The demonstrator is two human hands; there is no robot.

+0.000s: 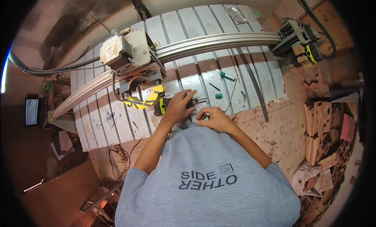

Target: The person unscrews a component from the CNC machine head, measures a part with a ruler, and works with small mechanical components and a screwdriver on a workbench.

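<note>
A black and lime-green power tool [159, 107] lies on its side on the slotted machine bed [141, 125]. My left hand [178, 108] is curled over its dark front end, holding it. Thin metal parts [201, 100] stick out to the right of those fingers. Just right of and nearer than the tool, my right hand [217, 119] pinches a small shiny metal piece [207, 115], partly hidden by the fingers. Beyond that hand lie a green cap [218, 96], a slim dark green stick [214, 86], a green-and-white small case [227, 76] and a long bent metal rod [232, 94].
A metal gantry beam [219, 42] spans the bed, carrying a motor carriage [129, 51] with a yellow-black striped ring [145, 99]. A dark strip [254, 84] overhangs the bed's front edge. Wood offcuts [319, 127] are piled at right; a lit screen [31, 111] stands left.
</note>
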